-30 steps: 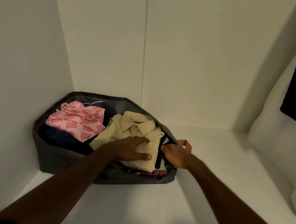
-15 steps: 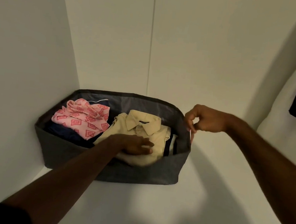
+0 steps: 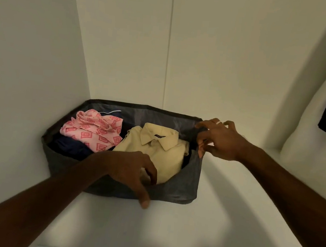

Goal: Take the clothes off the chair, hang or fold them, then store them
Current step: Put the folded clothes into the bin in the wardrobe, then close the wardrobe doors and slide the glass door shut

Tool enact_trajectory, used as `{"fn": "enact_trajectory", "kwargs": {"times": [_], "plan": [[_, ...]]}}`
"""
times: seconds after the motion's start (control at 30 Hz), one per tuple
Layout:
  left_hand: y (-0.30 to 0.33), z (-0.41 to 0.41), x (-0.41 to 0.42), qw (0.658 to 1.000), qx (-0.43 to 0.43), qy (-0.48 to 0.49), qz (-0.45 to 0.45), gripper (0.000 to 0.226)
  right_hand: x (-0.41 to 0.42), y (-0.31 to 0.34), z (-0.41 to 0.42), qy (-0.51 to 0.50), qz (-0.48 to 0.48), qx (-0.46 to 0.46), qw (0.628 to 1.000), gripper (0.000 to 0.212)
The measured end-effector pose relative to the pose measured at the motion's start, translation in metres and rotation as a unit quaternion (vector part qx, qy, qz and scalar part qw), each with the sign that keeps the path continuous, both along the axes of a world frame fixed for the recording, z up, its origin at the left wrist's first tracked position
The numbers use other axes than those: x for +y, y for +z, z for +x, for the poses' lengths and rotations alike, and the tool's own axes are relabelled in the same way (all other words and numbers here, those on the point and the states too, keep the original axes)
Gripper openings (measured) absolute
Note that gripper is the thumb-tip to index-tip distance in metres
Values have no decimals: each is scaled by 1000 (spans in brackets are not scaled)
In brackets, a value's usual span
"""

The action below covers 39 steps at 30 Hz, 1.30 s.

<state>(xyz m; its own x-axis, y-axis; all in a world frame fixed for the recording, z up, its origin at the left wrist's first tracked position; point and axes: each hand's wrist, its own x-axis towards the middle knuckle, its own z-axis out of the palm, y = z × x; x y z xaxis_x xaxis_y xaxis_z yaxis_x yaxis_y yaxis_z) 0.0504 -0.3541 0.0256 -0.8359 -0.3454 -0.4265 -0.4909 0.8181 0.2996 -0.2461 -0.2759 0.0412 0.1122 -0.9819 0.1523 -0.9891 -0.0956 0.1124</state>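
Since half a second ago the left hand [image 3: 131, 168] slides off the folded cream shirt [image 3: 159, 151] to the near wall of the grey fabric bin [image 3: 181, 187], fingers curled over its rim with the thumb outside, while the right hand [image 3: 219, 141] now pinches the bin's far right corner. That suggests the shirt is stored and the bin is being squared on the shelf [image 3: 167, 230]. Beyond the left fingers lies a pink patterned garment [image 3: 92, 132] on dark clothes; the wall just behind limits any push.

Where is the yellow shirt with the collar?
The yellow shirt lies folded in the right half of the grey fabric bin, beside the pink patterned garment.
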Motion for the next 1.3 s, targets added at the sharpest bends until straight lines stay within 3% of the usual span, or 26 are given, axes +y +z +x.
{"fn": "enact_trajectory", "kwargs": {"times": [0.1,0.2,0.27,0.57,0.83,1.1,1.3], "plan": [[-3,17,-5,1000,-9,2,-17,49,-5,4,-5,-31,-25,-46,998,9],[-4,33,-21,992,99,39,-74,16,-8,6,-4,-55,-29,-95,994,16],[0,40,-31,979,171,61,-96,10,-9,7,-1,-59,-30,-118,991,21],[15,31,-35,945,291,85,-125,14,-8,14,16,-91,-76,-156,981,12],[18,-53,-7,908,401,2,-120,26,33,3,57,-117,-149,-154,970,8],[6,-128,93,914,393,-38,-91,16,152,-21,28,-182,-169,-145,958,17],[-6,-179,220,918,382,-53,-94,20,289,-36,-13,-202,-225,-155,941,19]]}}
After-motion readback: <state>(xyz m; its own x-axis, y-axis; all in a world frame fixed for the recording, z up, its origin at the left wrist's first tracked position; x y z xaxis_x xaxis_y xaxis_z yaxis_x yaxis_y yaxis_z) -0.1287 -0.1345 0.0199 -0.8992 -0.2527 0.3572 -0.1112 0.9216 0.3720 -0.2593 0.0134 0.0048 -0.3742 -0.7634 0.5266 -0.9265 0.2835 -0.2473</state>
